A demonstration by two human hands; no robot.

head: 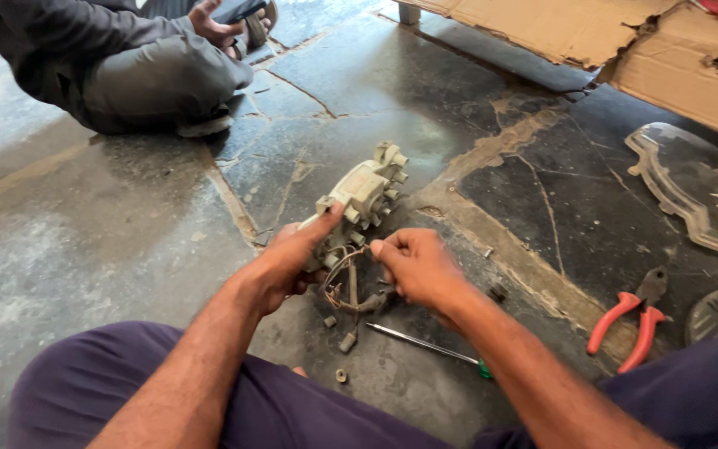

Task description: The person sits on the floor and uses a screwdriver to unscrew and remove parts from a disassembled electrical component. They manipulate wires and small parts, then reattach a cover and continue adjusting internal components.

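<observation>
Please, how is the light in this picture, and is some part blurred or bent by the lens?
Head view: soft daylight, a pale sheen on the stone floor behind the cream switch unit; left hand and right hand are sharp; the red pliers and clear plastic cover look stretched toward the edge by the wide lens.

Soft daylight — sharp, floor sheen

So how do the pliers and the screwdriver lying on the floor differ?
The pliers have thick red handles; the screwdriver is a thin metal shaft with a small green handle. The pliers lie off to the right, the screwdriver just below the right hand. Both rest untouched on the stone floor.
</observation>
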